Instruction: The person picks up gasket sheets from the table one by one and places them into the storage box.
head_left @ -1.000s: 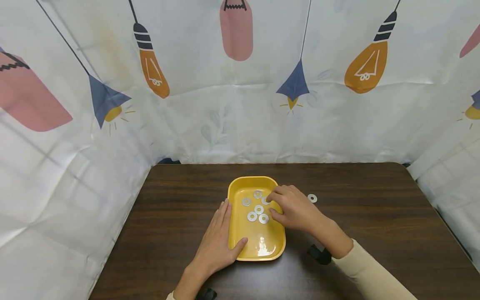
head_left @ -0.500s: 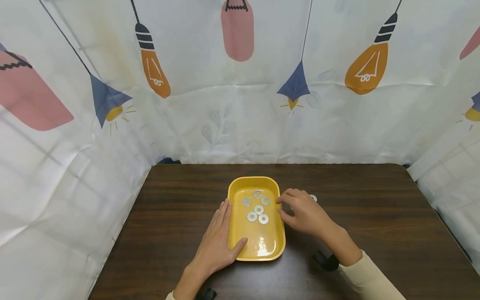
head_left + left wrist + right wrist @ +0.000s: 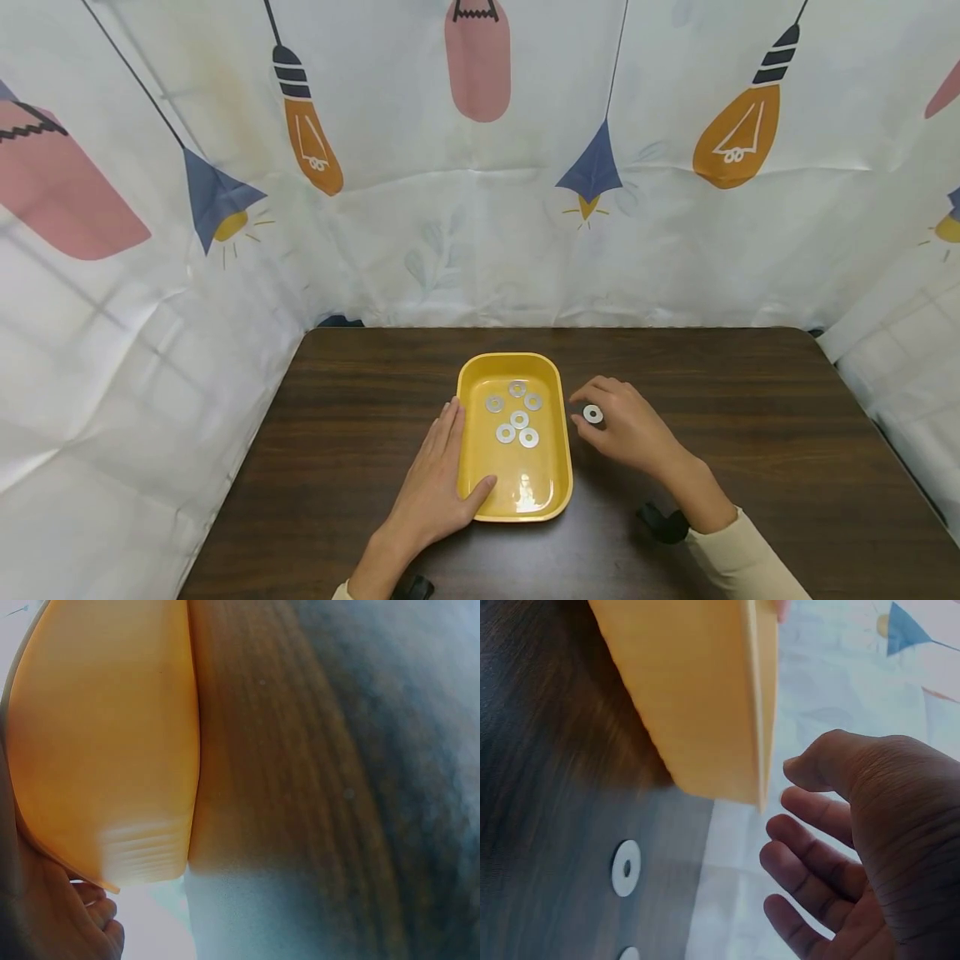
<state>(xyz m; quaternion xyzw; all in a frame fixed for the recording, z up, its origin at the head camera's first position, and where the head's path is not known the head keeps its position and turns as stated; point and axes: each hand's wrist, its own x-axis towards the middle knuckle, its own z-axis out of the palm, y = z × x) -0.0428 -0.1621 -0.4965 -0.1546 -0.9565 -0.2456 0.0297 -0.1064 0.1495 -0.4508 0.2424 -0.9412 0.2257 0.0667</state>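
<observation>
A yellow tray [image 3: 517, 500] stands on the table with several flat metal washers [image 3: 528, 437] spread over its floor. My left hand [image 3: 435, 483] rests along the tray's left side, fingers straight against it and thumb over the rim. To the right of the tray, my right hand [image 3: 630, 429] hovers with loosely bent fingers and holds nothing. One washer [image 3: 592, 414] shows in the gap between that hand's thumb and forefinger. In the right wrist view, this loose washer [image 3: 626, 868] lies on the table below the hand, and part of a second one appears at the bottom edge.
A dark wood-grain table [image 3: 360, 400] carries everything. Behind it and along both sides hangs a white curtain [image 3: 480, 250] printed with lamps and bulbs. Black camera mounts [image 3: 663, 523] sit at the wrists.
My right hand has withdrawn from over the tray, past its right rim, to above the table. A loose washer there has come into view. The left hand and tray have stayed put.
</observation>
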